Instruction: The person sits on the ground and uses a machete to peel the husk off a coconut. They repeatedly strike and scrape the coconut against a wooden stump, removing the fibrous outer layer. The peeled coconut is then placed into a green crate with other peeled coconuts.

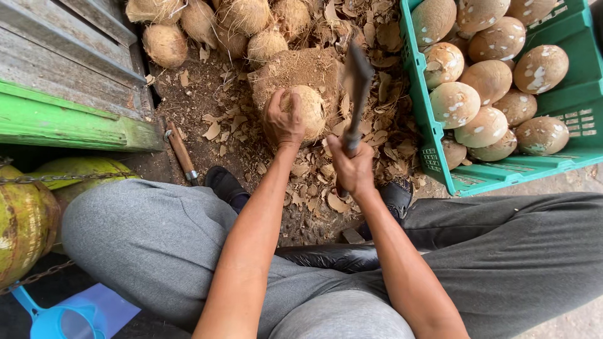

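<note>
My left hand (284,119) grips a round brown coconut (308,110) and presses it onto a worn wooden chopping block (295,69) on the ground. My right hand (352,166) is closed around the handle of a cleaver (357,81); its dark blade is raised just right of the coconut, a little above the block. Both forearms reach forward between my knees in grey trousers.
A green plastic crate (568,103) at right holds several peeled coconuts. Unpeeled husky coconuts (207,25) lie behind the block. Shell chips (314,182) cover the dirt. A second knife (182,154) lies at left by a green wooden plank (69,122). Green coconuts (25,220) sit far left.
</note>
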